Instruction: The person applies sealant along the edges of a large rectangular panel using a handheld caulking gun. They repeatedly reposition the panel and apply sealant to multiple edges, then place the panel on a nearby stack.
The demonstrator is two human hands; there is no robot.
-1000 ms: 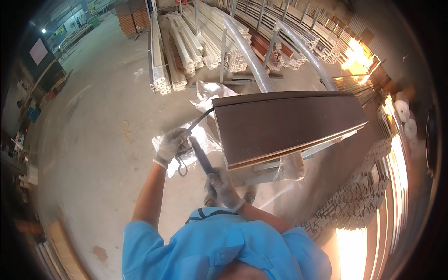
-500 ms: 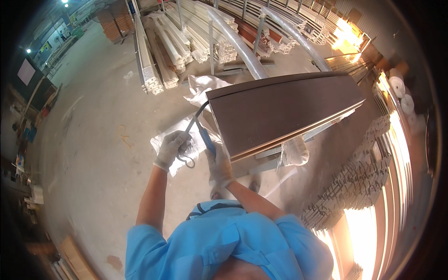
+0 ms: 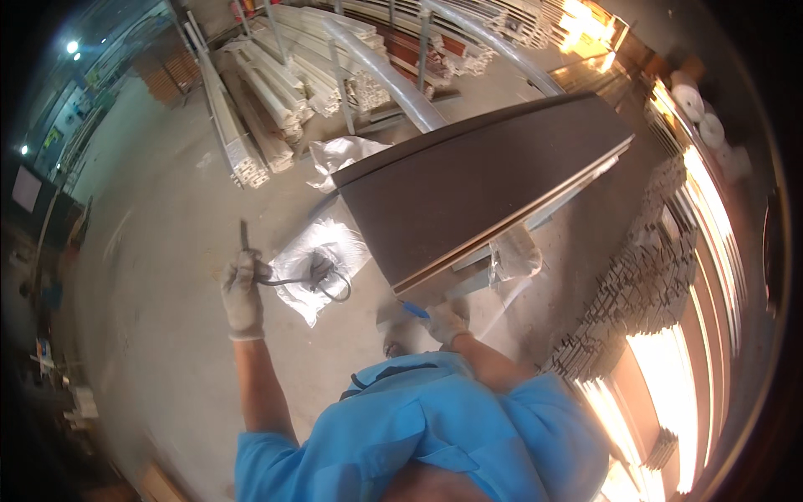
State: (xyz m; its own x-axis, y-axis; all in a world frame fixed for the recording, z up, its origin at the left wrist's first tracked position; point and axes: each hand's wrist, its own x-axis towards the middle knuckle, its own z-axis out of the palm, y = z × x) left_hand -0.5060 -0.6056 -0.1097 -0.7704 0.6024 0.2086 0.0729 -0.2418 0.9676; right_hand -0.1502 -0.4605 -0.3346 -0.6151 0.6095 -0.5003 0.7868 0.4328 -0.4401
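A dark grey flexible strip (image 3: 288, 282) is in my gloved left hand (image 3: 243, 294), closed around it. One short end sticks up above the fist, and the rest trails right into a loop over a white plastic sheet on the floor. My gloved right hand (image 3: 448, 323) is closed on a slim blue tool (image 3: 414, 309), just below the near corner of a dark brown panel (image 3: 477, 188). Its tip is blurred, so its kind does not show. The panel lies flat, raised off the floor, with a pale layer along its near edge. A dark band runs along its far edge.
Long pale profiles (image 3: 263, 96) are stacked on a rack beyond the panel. A clear wrapped bundle (image 3: 514, 253) hangs under the panel's near side. More stacked profiles (image 3: 623, 318) line the right, beside bright light patches. White rolls (image 3: 688, 102) stand at far right.
My left hand has moved left with the strip, whose end has come away from the panel's left corner. My right hand has moved right and nearer to me with the blue tool.
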